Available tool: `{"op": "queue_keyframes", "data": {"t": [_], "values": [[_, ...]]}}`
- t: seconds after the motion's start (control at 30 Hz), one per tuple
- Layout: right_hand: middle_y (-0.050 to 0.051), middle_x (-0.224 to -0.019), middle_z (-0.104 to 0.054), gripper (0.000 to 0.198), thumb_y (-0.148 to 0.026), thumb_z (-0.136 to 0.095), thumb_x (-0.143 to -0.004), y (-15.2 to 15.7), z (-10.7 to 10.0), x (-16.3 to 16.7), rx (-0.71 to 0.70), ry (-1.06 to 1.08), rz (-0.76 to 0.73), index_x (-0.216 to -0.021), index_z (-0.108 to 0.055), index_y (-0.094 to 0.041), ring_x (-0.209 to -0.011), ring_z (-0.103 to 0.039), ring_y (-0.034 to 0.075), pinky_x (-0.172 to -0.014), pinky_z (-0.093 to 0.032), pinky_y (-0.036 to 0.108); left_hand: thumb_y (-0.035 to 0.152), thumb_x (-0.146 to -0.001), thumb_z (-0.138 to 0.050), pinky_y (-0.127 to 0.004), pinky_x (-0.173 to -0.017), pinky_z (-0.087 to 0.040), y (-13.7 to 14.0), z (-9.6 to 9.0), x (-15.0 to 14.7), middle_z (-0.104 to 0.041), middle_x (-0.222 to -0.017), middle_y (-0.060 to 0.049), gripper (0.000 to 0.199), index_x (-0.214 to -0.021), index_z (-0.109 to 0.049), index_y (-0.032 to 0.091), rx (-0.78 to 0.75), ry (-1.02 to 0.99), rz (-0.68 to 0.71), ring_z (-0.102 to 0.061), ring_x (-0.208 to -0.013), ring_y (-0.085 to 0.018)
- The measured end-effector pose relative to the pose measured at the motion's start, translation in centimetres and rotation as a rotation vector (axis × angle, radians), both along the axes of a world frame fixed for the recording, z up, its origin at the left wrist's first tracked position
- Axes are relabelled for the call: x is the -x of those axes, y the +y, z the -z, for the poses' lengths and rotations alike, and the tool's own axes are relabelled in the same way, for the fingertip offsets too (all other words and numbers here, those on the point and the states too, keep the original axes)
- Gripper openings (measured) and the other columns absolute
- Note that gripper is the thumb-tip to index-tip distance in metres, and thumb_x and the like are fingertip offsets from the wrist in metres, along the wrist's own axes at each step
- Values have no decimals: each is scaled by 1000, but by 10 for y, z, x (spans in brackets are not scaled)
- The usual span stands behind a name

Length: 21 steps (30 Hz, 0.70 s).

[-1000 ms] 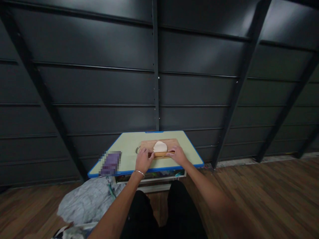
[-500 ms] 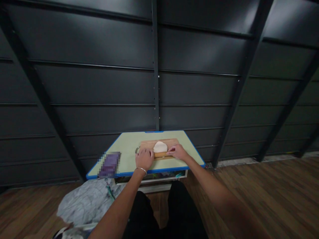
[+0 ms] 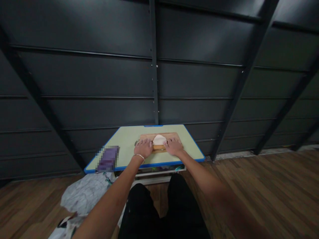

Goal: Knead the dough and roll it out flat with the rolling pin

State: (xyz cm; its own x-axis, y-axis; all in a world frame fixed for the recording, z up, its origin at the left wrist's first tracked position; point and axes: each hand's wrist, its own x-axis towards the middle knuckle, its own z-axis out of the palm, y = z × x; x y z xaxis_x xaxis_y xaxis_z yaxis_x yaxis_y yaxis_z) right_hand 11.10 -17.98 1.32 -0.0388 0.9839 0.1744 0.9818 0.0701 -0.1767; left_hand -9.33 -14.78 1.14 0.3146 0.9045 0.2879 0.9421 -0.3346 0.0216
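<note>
A flattened, pale round of dough (image 3: 159,140) lies on a wooden board (image 3: 147,136) in the middle of the small table. Across its near side runs a wooden rolling pin (image 3: 159,147). My left hand (image 3: 144,148), with a bangle at the wrist, rests over the pin's left end, fingers stretched forward. Over the right end lies my right hand (image 3: 173,146), its fingers spread flat and their tips close to the dough's right edge. Both palms hide the ends of the pin. Neither hand is wrapped round it.
The pale yellow table (image 3: 127,136) has a blue rim and stands against a dark panelled wall (image 3: 119,76). A blurred purple item (image 3: 109,158) lies at its left corner. Below that is a crumpled grey-white cloth (image 3: 84,192). Wooden floor (image 3: 261,179) extends to the right.
My right hand has gone from pinching the pin's end to lying flat over it, fingers spread forward. My left hand stays on the left end. The view has tilted slightly downward.
</note>
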Motion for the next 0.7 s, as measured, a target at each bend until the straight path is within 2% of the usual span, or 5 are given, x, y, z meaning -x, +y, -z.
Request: {"op": "queue_keyframes", "data": {"t": [0.17,0.33,0.53,0.7], "values": [[21,-155,-47,70,-56,-21,-106,19,-4,-9,133,18,-149,-151,-46,-8,-145,-41,32,-119,-27,45,34,-104,-25,-46,-111,-41,14,-4,2,-59,-147,-11,50,-137,-59,19,124,65,33,-55,-134,-28],[18,-166,-30,80,-64,-17,-104,39,-1,-13,221,50,-142,-161,-29,-9,-154,-26,30,-124,-18,43,37,-104,-25,-56,-111,-39,19,-10,-1,-52,-154,-9,49,-137,-58,26,143,69,1,-48,-141,-31],[13,-165,-35,71,-60,-19,-105,46,-6,-14,181,33,-180,-160,-34,-17,-153,-29,28,-123,-20,42,36,-103,-24,-59,-111,-37,27,-12,-6,-54,-152,-10,49,-137,-59,26,180,60,-34,-48,-140,-31],[11,-163,-38,71,-60,-17,-105,50,-9,-14,173,16,-206,-158,-38,-17,-151,-31,28,-123,-20,40,38,-102,-31,-59,-110,-39,38,-14,-8,-57,-149,-11,47,-137,-60,24,188,73,-35,-49,-139,-34]]}}
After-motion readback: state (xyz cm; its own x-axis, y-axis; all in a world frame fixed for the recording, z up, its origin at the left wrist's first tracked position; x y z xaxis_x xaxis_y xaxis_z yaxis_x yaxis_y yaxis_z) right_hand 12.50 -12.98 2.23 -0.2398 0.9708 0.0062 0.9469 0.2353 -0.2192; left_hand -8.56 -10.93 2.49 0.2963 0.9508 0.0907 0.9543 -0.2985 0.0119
